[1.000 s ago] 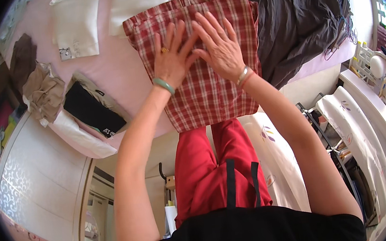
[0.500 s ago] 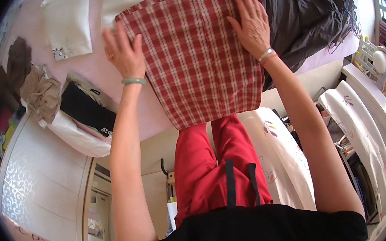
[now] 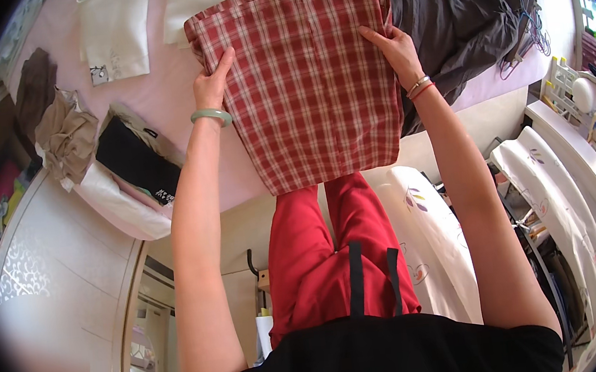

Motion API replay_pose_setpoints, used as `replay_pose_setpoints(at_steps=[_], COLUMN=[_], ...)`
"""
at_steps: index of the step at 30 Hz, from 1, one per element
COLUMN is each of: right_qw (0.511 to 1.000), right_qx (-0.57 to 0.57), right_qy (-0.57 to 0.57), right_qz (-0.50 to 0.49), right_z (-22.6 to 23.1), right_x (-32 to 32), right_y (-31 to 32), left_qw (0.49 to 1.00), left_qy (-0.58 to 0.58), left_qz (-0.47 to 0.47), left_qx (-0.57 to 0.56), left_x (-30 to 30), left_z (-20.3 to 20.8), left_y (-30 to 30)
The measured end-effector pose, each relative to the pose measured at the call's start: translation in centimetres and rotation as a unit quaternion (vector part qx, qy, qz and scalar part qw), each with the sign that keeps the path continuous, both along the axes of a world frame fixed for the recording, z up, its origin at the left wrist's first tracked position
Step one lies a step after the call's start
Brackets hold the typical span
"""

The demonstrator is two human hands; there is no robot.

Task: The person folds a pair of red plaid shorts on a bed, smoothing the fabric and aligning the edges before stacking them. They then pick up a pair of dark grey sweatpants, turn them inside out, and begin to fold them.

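A red-and-white plaid garment (image 3: 310, 97), folded into a broad panel, lies at the near edge of the bed with its lower end in front of my legs. My left hand (image 3: 212, 87) grips its left side, thumb on top and the fingers hidden beneath the cloth. On the opposite side my right hand (image 3: 400, 53) holds the edge the same way, thumb over the fabric and fingers tucked under. Gathered layers show along the far edge. A rumpled dark grey garment (image 3: 448, 25) lies just beyond my right hand.
White folded cloths (image 3: 116, 34) lie on the pale pink bedcover (image 3: 164, 91). Left of me are a bunched beige cloth (image 3: 66, 138) and a folded black garment (image 3: 132, 163). A flower-print white cover (image 3: 430, 237) drapes at right, near a shelf. A pale blur covers the lower left.
Both hands have gone from lying flat on the plaid garment to gripping its sides, fingers now underneath. The right edge of the cloth has lifted and folded slightly.
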State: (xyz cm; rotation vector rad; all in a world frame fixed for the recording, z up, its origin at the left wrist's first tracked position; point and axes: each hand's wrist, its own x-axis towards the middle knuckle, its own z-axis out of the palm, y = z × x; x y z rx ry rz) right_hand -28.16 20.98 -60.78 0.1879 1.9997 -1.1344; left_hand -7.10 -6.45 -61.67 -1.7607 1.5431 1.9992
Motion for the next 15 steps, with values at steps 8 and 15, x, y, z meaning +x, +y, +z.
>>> replay_pose_setpoints(at_steps=[8,15], right_qw=[0.981,0.965], right_qx=[-0.105,-0.082], right_qy=[-0.104,-0.226], right_qz=[-0.127,-0.105], right_z=[2.0,5.0], right_x=[1.0,-0.1], right_y=[-0.7,-0.3], left_qw=[0.997,0.997], left_qy=[0.013,0.031], left_qz=[-0.007,0.011], left_qx=[0.072,0.068], left_x=[-0.3,0.7], left_z=[1.1,4.1], left_y=[-0.2,-1.1])
